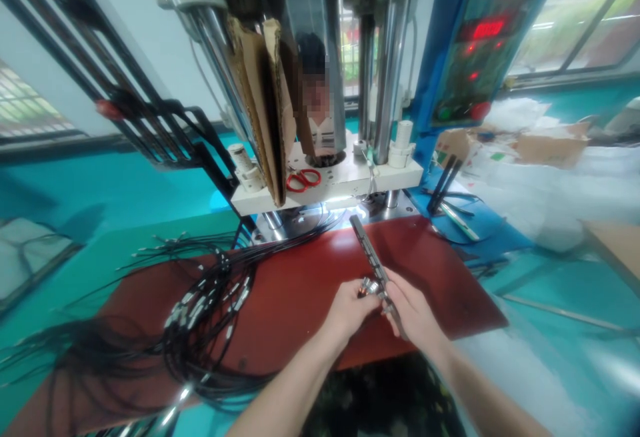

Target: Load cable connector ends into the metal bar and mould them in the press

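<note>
My right hand [413, 303] is closed around the lower end of a long, narrow dark metal bar [367, 248] with a row of slots along it. The bar slants up and away over the reddish-brown board [300, 290]. Close against it, my left hand [350, 307] is closed on several small shiny metal parts [369, 287], one with a coppery tint. Their exact kind is too small to make out. Left of my hands lies a looped bundle of black cables [220, 270] with white tags.
Behind the board stands a press with a white plate [345, 183] bearing red-handled scissors [303, 180] and folded cardboard [265, 110]. A blue control panel [475, 43] with red digits is at right. Pliers and a cutter [459, 222] lie on a blue surface.
</note>
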`<state>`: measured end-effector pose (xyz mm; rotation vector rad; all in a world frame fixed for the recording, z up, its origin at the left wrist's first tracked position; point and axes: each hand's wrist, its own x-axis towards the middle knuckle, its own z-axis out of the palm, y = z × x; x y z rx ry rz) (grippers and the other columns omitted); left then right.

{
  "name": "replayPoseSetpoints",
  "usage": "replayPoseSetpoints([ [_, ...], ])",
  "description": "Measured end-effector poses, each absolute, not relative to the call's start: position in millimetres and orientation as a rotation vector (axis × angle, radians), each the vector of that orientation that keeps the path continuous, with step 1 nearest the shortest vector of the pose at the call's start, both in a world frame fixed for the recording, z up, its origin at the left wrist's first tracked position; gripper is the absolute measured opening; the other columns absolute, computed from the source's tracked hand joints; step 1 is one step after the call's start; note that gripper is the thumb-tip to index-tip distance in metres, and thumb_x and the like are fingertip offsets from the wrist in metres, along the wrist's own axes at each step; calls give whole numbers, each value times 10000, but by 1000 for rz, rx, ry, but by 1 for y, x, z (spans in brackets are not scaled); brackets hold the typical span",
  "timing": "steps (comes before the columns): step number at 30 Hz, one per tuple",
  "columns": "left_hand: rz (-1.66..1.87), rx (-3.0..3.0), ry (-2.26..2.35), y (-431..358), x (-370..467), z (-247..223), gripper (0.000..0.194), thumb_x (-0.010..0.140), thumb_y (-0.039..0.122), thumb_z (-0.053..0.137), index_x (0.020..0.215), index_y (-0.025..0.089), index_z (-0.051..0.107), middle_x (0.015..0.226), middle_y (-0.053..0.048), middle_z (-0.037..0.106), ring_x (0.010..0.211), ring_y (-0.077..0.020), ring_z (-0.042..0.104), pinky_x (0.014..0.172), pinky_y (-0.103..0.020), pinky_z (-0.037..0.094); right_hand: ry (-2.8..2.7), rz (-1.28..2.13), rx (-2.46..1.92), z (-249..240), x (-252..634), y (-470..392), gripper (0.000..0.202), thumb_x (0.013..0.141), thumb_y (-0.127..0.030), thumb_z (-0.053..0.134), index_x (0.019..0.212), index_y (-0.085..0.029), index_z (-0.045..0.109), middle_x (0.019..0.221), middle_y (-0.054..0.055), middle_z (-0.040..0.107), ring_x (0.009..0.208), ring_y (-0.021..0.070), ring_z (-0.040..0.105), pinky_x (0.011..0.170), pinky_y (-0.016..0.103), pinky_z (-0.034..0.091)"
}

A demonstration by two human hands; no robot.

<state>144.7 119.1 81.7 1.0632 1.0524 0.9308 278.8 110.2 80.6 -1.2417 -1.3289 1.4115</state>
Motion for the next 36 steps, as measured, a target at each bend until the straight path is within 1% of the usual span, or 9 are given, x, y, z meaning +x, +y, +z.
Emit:
replayPoseSetpoints([
  [3, 942, 1115, 1036, 119, 146, 78, 70, 657, 183, 540, 617, 129, 555, 600, -8, 568, 560, -108, 482, 572, -220, 359, -1383, 1379, -1252, 80, 278, 110, 528, 870, -447, 369, 1287, -123, 394, 441, -72, 439, 321, 74, 397, 325, 184, 324],
  [6, 966, 1161, 1065, 116, 147, 78, 72, 672, 179, 519, 618, 136, 539, 599, -5, 565, 571, -113, 487, 576, -221, 361, -1513, 1286, -1256, 78, 277, 110, 522, 882, -435, 342, 1302, -128, 376, 448, -70, 440, 344, 81, 410, 360, 198, 357],
  [9, 958, 1192, 1094, 115, 144, 84, 86, 684, 200, 530, 618, 145, 520, 569, 13, 533, 541, -100, 454, 547, -210, 344, -1584, 1253, -1247, 78, 277, 110, 513, 883, -425, 338, 1303, -133, 378, 460, -69, 437, 355, 84, 412, 373, 204, 366],
  [13, 957, 1182, 1178, 116, 134, 92, 183, 739, 312, 525, 642, 159, 496, 540, 43, 464, 496, -79, 379, 502, -200, 299, -1466, 1357, -1245, 78, 278, 110, 505, 871, -442, 364, 1277, -144, 409, 490, -59, 471, 350, 78, 416, 350, 194, 360],
  [16, 976, 1194, 1226, 119, 130, 93, 239, 752, 360, 518, 627, 159, 487, 539, 44, 451, 505, -82, 372, 505, -205, 291, -1382, 1400, -1240, 76, 280, 111, 491, 862, -455, 390, 1262, -171, 422, 530, -51, 494, 342, 65, 413, 333, 180, 341],
  [22, 933, 1221, 1166, 121, 134, 86, 217, 700, 347, 584, 666, 133, 574, 621, 16, 528, 581, -103, 424, 590, -217, 338, -1360, 1467, -1219, 79, 282, 113, 551, 848, -469, 405, 1286, -135, 393, 505, -56, 476, 322, 70, 399, 315, 188, 313],
  [27, 888, 1205, 1133, 121, 133, 88, 215, 688, 330, 593, 626, 124, 579, 600, 9, 530, 566, -101, 426, 576, -218, 334, -1475, 1475, -1215, 82, 284, 113, 552, 857, -467, 375, 1297, -133, 383, 506, -60, 458, 333, 71, 394, 316, 190, 308],
  [32, 963, 1200, 1107, 120, 133, 88, 204, 694, 305, 577, 595, 130, 544, 571, 11, 523, 546, -103, 431, 558, -220, 337, -1645, 1336, -1263, 78, 281, 114, 520, 875, -451, 336, 1296, -153, 389, 495, -64, 447, 350, 76, 410, 363, 207, 368],
  [36, 1037, 1234, 1182, 120, 133, 86, 137, 694, 268, 576, 651, 144, 537, 609, 19, 517, 580, -105, 440, 578, -215, 350, -1618, 1359, -1260, 79, 280, 114, 511, 876, -450, 344, 1288, -153, 399, 465, -66, 449, 351, 81, 411, 363, 203, 365],
])
